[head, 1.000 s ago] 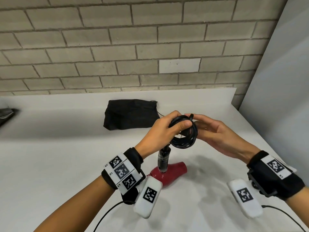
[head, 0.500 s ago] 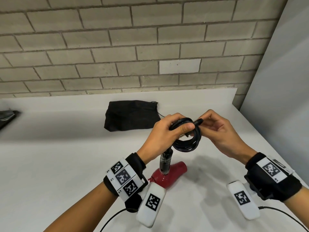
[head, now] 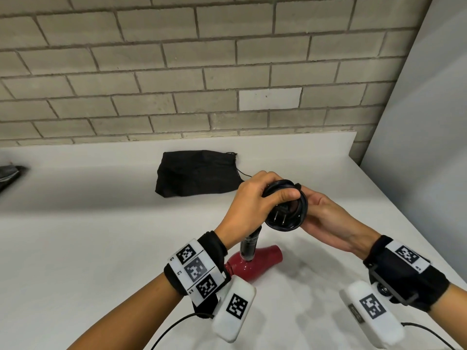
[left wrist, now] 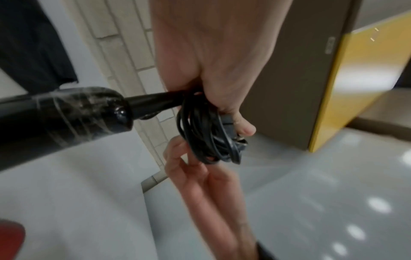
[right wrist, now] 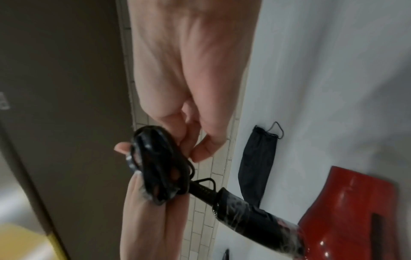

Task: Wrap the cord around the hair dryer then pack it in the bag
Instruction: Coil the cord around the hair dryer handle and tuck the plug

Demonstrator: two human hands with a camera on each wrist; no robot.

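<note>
Change since the earlier frames: the cord point(head: 286, 205) coil is turned so the plug point(head: 279, 217) prongs now face the camera; the right hand point(head: 326, 218) has gone from pinching the coil's top to cupping it from the side.

Item, cord: black, gathered in a tight coil at the end of the hair dryer point(head: 249, 261) handle, raised above the table point(head: 88, 248). Plug tucked inside the coil.

Item, hair dryer: red body resting on the table between the wrists, black handle standing up toward the coil.

Left hand point(head: 249, 207): closed around the coil, thumb pressed across its front.

Right hand: fingers fairly straight, laid against the coil's far side; whether it truly grips cannot be told.

Step in hand, by judgement: finishing the wrap, securing the loose end. The next move calls for keeping the coil from springing loose while reaching for the bag point(head: 197, 173).

Item, bag: black drawstring pouch, lying flat and closed at the back of the table, apart from the hands. Its mouth must be opened, likely needing a free hand.

Surroundings: brick wall point(head: 177, 72) behind; a dark object point(head: 8, 174) at the left edge, unidentifiable. Nothing lies between hands and bag.
</note>
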